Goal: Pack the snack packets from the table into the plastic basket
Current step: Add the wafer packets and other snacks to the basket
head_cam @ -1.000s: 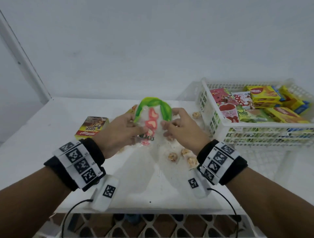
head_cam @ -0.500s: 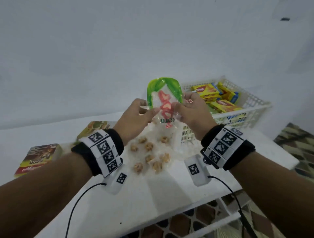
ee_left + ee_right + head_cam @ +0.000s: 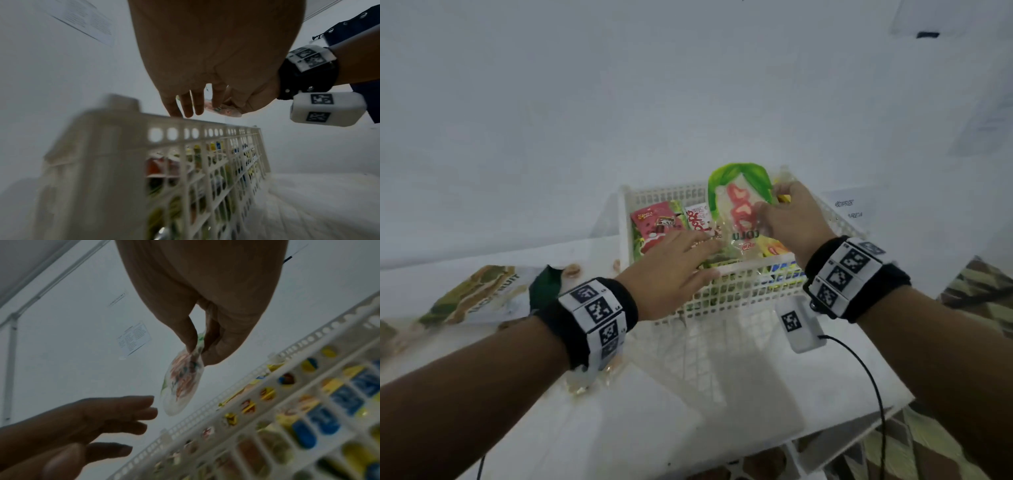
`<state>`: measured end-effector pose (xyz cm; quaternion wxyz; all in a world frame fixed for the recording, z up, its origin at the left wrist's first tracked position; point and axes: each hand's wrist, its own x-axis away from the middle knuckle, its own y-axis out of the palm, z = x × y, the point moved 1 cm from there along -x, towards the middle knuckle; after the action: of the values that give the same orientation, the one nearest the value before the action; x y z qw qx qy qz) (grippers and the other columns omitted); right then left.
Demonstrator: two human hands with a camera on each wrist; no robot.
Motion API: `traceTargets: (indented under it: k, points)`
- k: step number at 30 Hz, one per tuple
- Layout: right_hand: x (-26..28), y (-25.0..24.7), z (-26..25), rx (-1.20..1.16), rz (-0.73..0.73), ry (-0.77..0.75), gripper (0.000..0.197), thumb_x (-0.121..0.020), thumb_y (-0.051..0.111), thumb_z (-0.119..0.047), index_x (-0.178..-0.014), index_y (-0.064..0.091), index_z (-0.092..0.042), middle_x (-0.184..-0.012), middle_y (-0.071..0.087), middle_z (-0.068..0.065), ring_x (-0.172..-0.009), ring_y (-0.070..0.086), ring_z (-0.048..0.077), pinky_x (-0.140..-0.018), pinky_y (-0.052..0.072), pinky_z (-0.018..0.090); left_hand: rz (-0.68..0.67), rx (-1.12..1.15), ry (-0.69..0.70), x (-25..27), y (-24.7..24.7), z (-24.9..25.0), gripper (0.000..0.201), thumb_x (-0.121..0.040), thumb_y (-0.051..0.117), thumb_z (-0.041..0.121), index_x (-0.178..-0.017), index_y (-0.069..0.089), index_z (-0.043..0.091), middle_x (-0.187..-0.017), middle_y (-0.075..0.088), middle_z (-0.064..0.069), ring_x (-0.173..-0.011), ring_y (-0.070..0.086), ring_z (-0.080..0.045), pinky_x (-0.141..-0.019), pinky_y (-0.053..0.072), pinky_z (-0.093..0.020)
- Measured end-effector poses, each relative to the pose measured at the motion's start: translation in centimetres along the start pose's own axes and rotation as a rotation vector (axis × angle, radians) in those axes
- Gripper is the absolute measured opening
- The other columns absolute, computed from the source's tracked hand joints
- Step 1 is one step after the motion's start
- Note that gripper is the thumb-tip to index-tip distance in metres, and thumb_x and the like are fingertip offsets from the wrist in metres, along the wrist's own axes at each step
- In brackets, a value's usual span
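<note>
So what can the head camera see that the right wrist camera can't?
Only the head view shows a green and white packet on the table and both wristbands. Only the right wrist view shows the right hand from below, its fingertips pinching the clear packet. Both show the left hand, open beside that packet, above the basket.

Flat, cool indoor light fills the head view, the white wall (image 3: 585, 102) evenly lit, without glare; soft shadows fall on the table (image 3: 688, 411) beneath the forearms; wide-angle bending curves the frame edges; the printed pouch (image 3: 472, 298) at left smears with motion blur. Both wrist views run dim and grainy; the plastic basket (image 3: 127, 129) blurs heavily at its near corner; the left hand (image 3: 86, 421) sits in shadow, out of focus.
</note>
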<state>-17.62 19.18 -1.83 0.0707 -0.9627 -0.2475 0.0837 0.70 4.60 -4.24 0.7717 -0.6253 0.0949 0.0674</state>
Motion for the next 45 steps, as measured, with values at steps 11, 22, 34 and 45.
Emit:
traceTargets:
  k: [11,22,34,45]
  points:
    - [-5.5,-7.4,1.8,0.301,-0.107,0.005,0.036,-0.094,0.065,-0.016,-0.122,0.044,-0.023,-0.102,0.07,0.02,-0.081,0.072,0.037,-0.072,0.061,0.054,-0.185,0.054,-0.105,-5.5,3.7,2.7,0.052,-0.105,0.018,0.057,-0.154,0.031,0.042,-0.103,0.055,0.003,-0.096,0.053,-0.017,-0.089,0.049,-0.039]
    - [-8.3,-8.8,2.7,0.356,-0.092,0.029,0.044,-0.093,0.069,-0.017,-0.126,0.041,-0.026,-0.101,0.068,0.018,-0.089,0.073,0.032,-0.083,0.06,0.055,-0.173,0.262,-0.171,-5.7,3.3,2.5,0.043,-0.104,0.038,0.056,-0.146,0.046,0.049,-0.145,0.052,0.025,-0.116,0.063,-0.01,-0.102,0.05,-0.033]
    - [-8.6,-8.0,3.3,0.741,-0.26,0.126,0.054,-0.092,0.065,-0.01,-0.138,0.038,-0.015,-0.111,0.063,0.012,-0.096,0.068,0.03,-0.082,0.057,0.042,-0.188,0.271,-0.161,-5.6,3.1,2.4,0.042,-0.105,0.038,0.056,-0.146,0.045,0.049,-0.146,0.053,0.021,-0.12,0.06,-0.007,-0.105,0.048,-0.033]
    - [-5.9,-7.2,2.5,1.013,-0.447,-0.124,0.054,-0.092,0.071,-0.04,-0.144,0.056,-0.033,-0.117,0.064,0.001,-0.084,0.061,0.009,-0.072,0.045,0.015,-0.189,0.281,-0.152,-5.6,3.1,2.3,0.042,-0.105,0.039,0.054,-0.146,0.046,0.046,-0.145,0.055,0.021,-0.115,0.064,-0.013,-0.101,0.05,-0.041]
